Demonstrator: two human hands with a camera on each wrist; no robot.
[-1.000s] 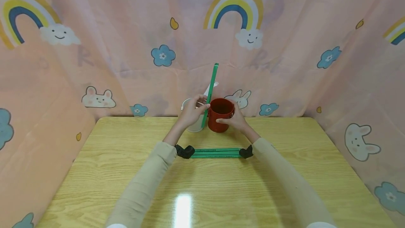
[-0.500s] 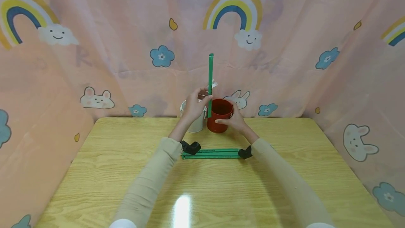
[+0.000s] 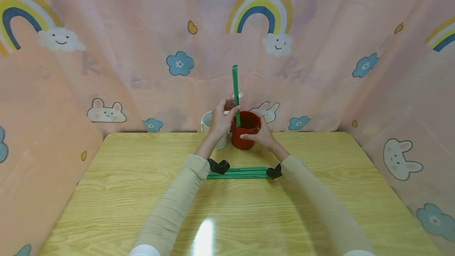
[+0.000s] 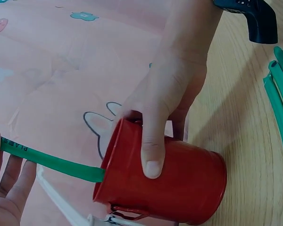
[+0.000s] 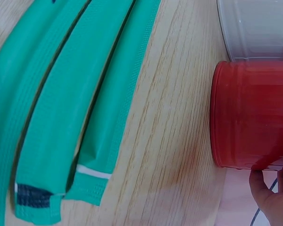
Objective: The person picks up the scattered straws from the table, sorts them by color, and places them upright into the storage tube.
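Observation:
My left hand (image 3: 222, 119) pinches a long green-wrapped straw (image 3: 235, 82) between thumb and fingers. The straw stands nearly upright, its lower end inside the mouth of a small red bucket (image 3: 243, 142). In the left wrist view the printed letters PLA show on the wrapper near the fingertips (image 4: 23, 179). My right hand (image 3: 264, 134) holds the red bucket round its right side, the thumb lying on the outer wall. A white bucket (image 3: 222, 144) stands just left of the red one, partly hidden behind my left hand.
Several more green-wrapped straws (image 3: 245, 173) lie side by side on the wooden table (image 3: 249, 208) in front of the buckets. A thin white strip (image 4: 61, 200) rises near the white bucket. A pink patterned curtain (image 3: 142, 62) hangs close behind the table.
My left hand has moved right and lifted the straw from beside the white bucket, then lowered its bottom end into the red bucket. The right hand keeps its hold.

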